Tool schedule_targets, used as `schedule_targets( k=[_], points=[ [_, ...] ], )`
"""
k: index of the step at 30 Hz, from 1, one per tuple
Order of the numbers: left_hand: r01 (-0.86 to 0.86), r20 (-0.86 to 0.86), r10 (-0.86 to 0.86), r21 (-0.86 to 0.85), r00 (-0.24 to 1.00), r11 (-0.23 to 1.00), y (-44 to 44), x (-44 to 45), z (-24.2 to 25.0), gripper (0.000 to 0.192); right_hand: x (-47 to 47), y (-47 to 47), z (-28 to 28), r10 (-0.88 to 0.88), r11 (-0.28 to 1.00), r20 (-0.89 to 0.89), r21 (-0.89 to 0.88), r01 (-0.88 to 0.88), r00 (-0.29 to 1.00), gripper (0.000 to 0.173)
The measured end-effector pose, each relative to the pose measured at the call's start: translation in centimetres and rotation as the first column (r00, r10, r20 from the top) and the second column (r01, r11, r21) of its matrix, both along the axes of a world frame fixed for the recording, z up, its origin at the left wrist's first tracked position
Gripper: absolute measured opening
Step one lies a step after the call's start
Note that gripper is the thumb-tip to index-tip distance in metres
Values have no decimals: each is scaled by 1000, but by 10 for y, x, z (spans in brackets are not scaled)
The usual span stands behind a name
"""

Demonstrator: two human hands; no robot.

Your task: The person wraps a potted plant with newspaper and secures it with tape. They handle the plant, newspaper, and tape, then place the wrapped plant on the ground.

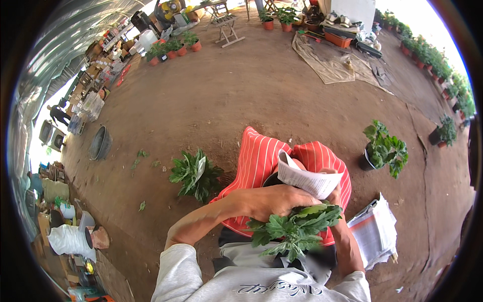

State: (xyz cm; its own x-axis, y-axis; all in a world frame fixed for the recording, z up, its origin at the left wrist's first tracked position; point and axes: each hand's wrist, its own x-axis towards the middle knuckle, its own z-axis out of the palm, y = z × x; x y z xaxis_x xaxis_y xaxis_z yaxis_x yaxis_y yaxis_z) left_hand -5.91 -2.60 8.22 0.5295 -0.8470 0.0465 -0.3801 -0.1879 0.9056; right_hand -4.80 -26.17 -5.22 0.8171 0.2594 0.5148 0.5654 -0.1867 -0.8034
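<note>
A leafy green plant (294, 230) lies tilted across my lap, its foliage pointing back towards my shirt. The dark rim of a pot (270, 180) shows between my knees. My left hand (283, 200) is curled at the base of the stems, its fingertips hidden by leaves and paper. With my right hand (334, 192) I grip a curved sheet of printed paper (311, 180), which stands up at the far side of the stems. Part of the right hand is behind the sheet.
A bunch of leaves wrapped with paper (198, 173) sits on the dirt floor (211, 98) to the left. To the right are a potted plant (385, 147) and a stack of newspapers (373, 234). A grey basin (101, 142) and a tarp (332, 68) lie farther out. A person (58, 113) stands far left.
</note>
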Motion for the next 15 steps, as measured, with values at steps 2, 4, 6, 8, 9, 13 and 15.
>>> schedule_targets(
  k=[2,4,6,8,9,13,15],
  points=[
    [15,70,-14,-16,997,1000,1,-2,3,59,2,8,6,127,944,-432,329,25,893,30],
    [-45,313,41,6,949,999,-5,-5,7,54,5,12,10,109,970,-459,245,7,882,29],
    [-119,464,77,62,883,991,-11,-9,12,49,7,13,9,153,958,-446,287,-21,882,27],
    [-154,737,56,66,673,986,-20,0,14,45,10,10,6,152,971,-429,235,-53,890,25],
    [-170,845,39,62,533,983,-25,7,14,43,12,9,5,148,977,-425,202,-67,893,24],
    [-353,909,18,144,417,925,-22,40,16,36,14,-1,1,122,992,-439,70,-102,890,21],
    [-393,874,-30,249,485,885,-18,50,14,33,13,-5,0,68,991,-517,-65,-118,853,19]
  ],
)
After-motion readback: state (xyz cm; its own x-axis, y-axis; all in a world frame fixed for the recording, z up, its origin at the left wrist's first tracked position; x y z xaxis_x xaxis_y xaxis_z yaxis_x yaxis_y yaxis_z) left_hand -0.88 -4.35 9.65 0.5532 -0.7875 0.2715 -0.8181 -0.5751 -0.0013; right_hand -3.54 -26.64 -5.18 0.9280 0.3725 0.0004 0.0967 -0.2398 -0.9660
